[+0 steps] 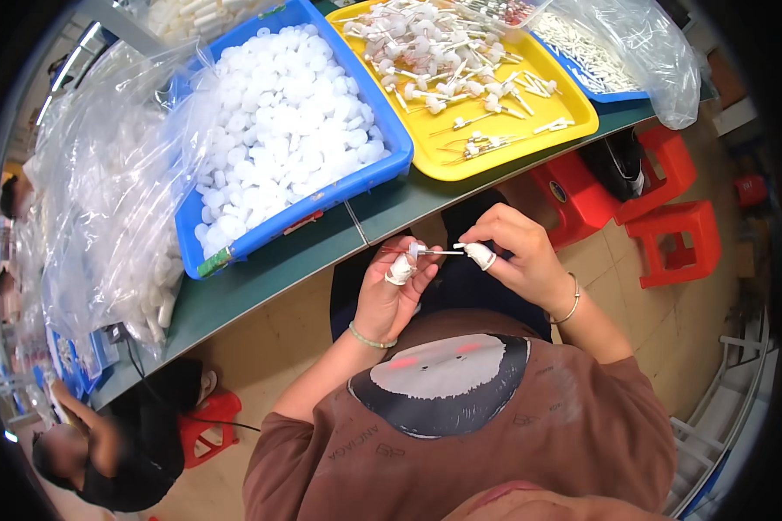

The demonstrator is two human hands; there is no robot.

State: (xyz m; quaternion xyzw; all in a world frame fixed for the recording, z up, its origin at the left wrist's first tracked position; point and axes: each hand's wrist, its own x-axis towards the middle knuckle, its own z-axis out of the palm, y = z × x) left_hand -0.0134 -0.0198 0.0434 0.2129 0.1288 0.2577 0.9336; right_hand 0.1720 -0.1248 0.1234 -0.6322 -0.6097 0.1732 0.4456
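Just off the table edge, my left hand (pixel 389 300) pinches a small part with a white round cap (pixel 418 250), a thin metal shaft (pixel 439 253) and fine reddish wires. The shaft points toward my right hand (pixel 523 253), whose thumb and forefinger pinch a tiny white tube (pixel 459 246) close to the shaft's tip. Whether tube and shaft touch, I cannot tell. White finger covers are on both hands. Similar parts lie heaped in a yellow tray (pixel 521 143) in front of me.
A blue bin (pixel 391 117) of white discs stands left of the yellow tray on the green table (pixel 391 213). Clear plastic bags (pixel 104 182) crowd the left. At the far right is a blue tray of white tubes (pixel 591 65). Red stools (pixel 673 243) stand right; another person (pixel 130 451) sits lower left.
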